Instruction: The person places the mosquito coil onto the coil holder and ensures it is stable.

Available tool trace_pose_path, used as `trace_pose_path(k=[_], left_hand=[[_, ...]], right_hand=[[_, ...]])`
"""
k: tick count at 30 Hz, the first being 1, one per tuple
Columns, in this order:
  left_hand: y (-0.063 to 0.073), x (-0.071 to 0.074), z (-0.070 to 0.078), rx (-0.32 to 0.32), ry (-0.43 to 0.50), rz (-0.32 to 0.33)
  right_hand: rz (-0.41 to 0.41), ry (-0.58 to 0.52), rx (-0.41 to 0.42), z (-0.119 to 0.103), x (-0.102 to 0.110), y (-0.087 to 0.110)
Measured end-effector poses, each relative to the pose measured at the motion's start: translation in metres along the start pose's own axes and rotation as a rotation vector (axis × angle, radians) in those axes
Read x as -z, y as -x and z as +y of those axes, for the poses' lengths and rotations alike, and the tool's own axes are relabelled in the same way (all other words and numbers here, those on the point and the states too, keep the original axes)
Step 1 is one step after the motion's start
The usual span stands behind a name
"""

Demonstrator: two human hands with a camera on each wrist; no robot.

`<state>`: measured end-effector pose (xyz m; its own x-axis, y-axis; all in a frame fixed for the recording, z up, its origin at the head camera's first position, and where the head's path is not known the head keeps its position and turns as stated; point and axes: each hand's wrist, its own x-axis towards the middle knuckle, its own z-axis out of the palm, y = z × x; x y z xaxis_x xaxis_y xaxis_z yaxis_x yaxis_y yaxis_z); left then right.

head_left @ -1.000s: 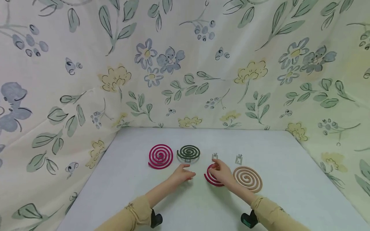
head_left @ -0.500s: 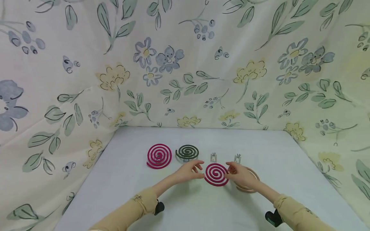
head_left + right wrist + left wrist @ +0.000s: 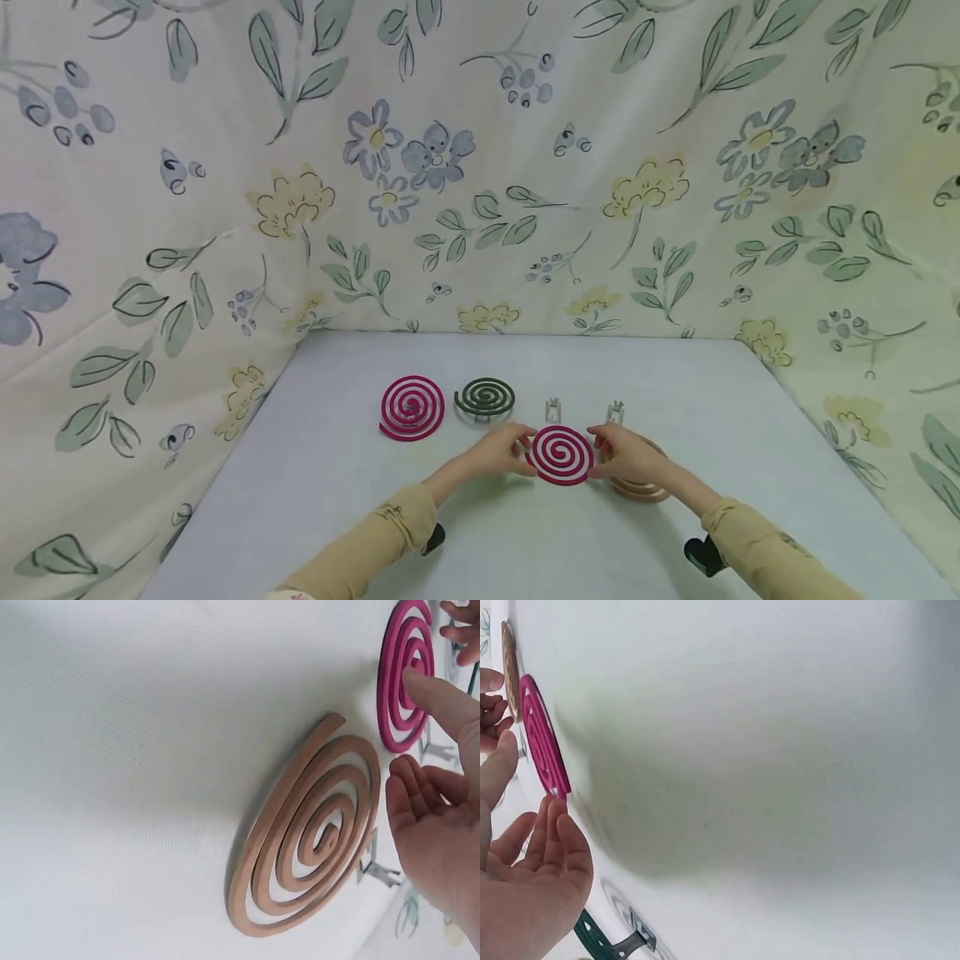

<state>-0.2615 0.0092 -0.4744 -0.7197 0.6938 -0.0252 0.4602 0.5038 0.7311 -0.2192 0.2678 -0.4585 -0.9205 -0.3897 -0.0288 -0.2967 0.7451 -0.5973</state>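
A pink mosquito coil (image 3: 561, 455) lies flat on the white table between the two hands. At its left edge is my left hand (image 3: 498, 452), thumb and fingers spread apart; in the left wrist view, its fingertips (image 3: 555, 804) meet the end of the pink coil (image 3: 544, 739). My right hand (image 3: 626, 454) is at the right edge, its thumb (image 3: 420, 684) overlapping the coil in the right wrist view, and I cannot tell if it touches. Neither hand is curled round the coil. A tan coil (image 3: 300, 847) lies beside and partly under the right hand in the head view.
Another pink coil (image 3: 412, 408) and a dark green coil (image 3: 484, 397) sit on stands at the back left. Two small metal coil stands (image 3: 552, 410) are behind the middle pink coil. Floral cloth (image 3: 480, 208) hangs behind the white table (image 3: 337, 517).
My right hand has moved right from over the pink coil to its right edge. The left hand has moved right to its left edge. The coil has barely moved.
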Motion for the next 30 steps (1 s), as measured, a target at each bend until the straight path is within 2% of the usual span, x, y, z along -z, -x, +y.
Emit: trace_pose_path(k=[10, 19, 30], left_hand=[[-0.007, -0.009, -0.005, 0.045, -0.083, 0.031], [-0.011, -0.011, -0.006, 0.077, -0.084, 0.045], [-0.011, -0.014, -0.008, 0.078, -0.080, 0.081]], right_hand=[[-0.045, 0.051, 0.036, 0.001, -0.002, -0.006], [-0.073, 0.060, 0.046, -0.001, -0.003, -0.008], [-0.076, 0.058, 0.041, 0.007, -0.005, -0.011]])
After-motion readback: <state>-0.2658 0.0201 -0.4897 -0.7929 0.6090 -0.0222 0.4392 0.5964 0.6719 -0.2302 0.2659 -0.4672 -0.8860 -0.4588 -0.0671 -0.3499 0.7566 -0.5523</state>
